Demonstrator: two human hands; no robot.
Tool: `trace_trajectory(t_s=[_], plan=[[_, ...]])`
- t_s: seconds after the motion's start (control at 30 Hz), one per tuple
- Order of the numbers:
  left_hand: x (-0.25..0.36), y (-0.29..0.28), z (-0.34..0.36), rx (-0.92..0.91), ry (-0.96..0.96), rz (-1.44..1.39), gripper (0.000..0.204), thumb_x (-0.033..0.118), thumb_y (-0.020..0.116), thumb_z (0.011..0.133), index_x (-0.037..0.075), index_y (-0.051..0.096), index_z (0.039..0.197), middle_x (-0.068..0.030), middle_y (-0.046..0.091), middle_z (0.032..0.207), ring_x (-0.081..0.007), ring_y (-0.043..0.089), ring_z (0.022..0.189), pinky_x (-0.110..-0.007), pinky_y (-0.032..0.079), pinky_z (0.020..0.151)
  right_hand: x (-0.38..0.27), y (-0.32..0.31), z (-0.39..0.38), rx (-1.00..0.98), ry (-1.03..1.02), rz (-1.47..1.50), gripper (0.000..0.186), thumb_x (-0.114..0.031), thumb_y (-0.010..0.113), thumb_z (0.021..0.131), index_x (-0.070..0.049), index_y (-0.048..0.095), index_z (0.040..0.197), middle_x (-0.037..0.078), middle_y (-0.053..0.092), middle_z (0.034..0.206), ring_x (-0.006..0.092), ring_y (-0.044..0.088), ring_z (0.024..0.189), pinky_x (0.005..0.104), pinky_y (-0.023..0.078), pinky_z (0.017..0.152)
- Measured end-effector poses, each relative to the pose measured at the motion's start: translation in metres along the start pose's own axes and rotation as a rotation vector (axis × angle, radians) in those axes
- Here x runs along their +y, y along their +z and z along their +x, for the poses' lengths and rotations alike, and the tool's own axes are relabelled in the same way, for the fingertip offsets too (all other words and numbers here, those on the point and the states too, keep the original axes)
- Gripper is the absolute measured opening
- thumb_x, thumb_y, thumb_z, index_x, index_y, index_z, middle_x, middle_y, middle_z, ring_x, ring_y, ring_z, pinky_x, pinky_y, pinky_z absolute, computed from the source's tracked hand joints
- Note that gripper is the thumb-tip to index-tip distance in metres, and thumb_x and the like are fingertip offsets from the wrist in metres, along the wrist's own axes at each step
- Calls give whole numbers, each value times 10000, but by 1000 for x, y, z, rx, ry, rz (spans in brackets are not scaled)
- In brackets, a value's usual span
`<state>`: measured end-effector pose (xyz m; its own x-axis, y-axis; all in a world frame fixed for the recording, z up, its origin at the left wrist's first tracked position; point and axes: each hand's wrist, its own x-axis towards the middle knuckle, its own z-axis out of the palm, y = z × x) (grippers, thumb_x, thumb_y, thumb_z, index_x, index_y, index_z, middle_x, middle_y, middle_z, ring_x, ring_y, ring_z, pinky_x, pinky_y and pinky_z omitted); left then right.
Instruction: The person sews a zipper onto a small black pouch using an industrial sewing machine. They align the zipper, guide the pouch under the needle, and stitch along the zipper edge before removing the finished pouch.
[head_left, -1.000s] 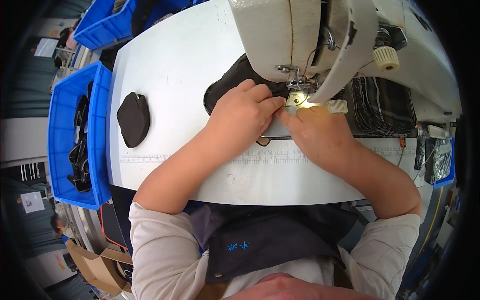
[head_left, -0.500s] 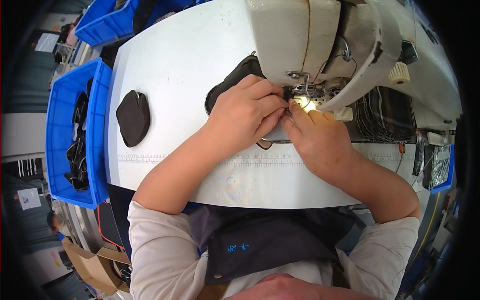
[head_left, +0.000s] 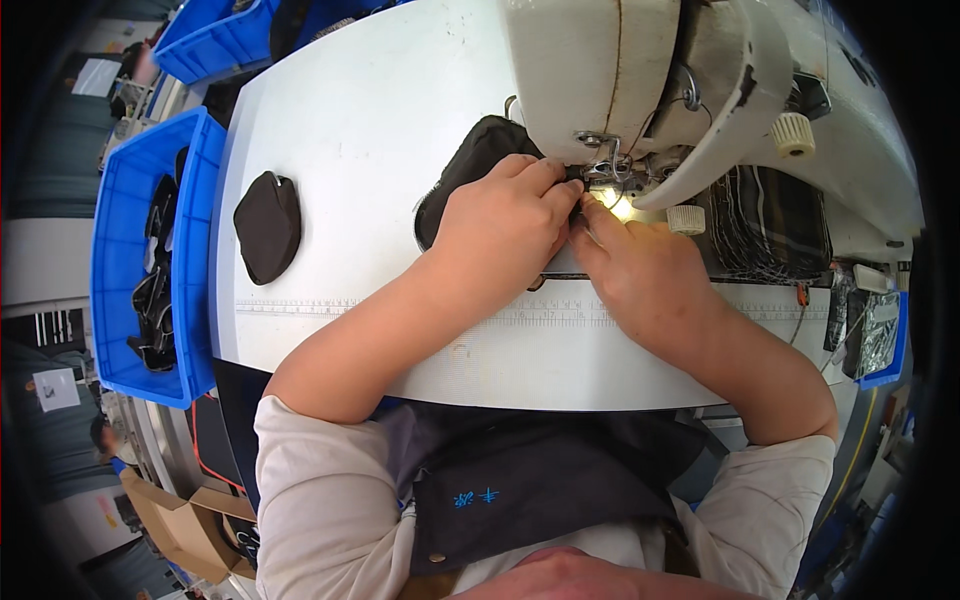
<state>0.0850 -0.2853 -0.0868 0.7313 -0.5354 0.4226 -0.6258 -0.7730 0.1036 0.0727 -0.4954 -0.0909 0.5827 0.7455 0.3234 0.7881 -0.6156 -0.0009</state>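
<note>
My left hand (head_left: 505,218) is closed on the edge of a dark fabric pouch (head_left: 475,155), its fingertips pinching right in front of the sewing machine's needle area. Beside it, my right hand (head_left: 648,268) is closed too, thumb and index fingertips pressed at the same edge. The white sewing machine (head_left: 570,75) stands over the work, with its presser foot (head_left: 612,182) lit by a small lamp. Fingers and machine head hide much of the pouch and the exact spot held.
Another dark pouch (head_left: 267,230) lies on the left of the white table (head_left: 340,160). Dark fabric panels (head_left: 780,225) are stacked right of the needle. Blue bins (head_left: 200,250) with dark pieces stand beyond the left edge. A printed ruler strip (head_left: 290,307) crosses the front.
My left hand has shifted slightly with the pouch toward the needle, and its fingers are bunched tighter. More of the pouch's upper face shows. My right hand stays nearly in place.
</note>
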Motion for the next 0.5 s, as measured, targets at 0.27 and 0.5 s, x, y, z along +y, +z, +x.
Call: trace_trajectory(t_s=[0.27,0.5], plan=[[1,-4,2,-49,-8,-24,296,162,756,832,47,766,1105,-38,717,1108,-220,669,1028,-328,595,781,3,-4,0,15,7,45,219,-75,688,872,8,738,1068,135,706,1174,244,733,802,355,602,621],[1,-1,2,20,-35,5,263,138,782,844,141,775,1108,7,721,999,-201,704,966,-347,606,680,7,3,-2,45,22,15,202,-73,689,902,16,740,1076,134,704,1154,257,731,813,364,607,652]])
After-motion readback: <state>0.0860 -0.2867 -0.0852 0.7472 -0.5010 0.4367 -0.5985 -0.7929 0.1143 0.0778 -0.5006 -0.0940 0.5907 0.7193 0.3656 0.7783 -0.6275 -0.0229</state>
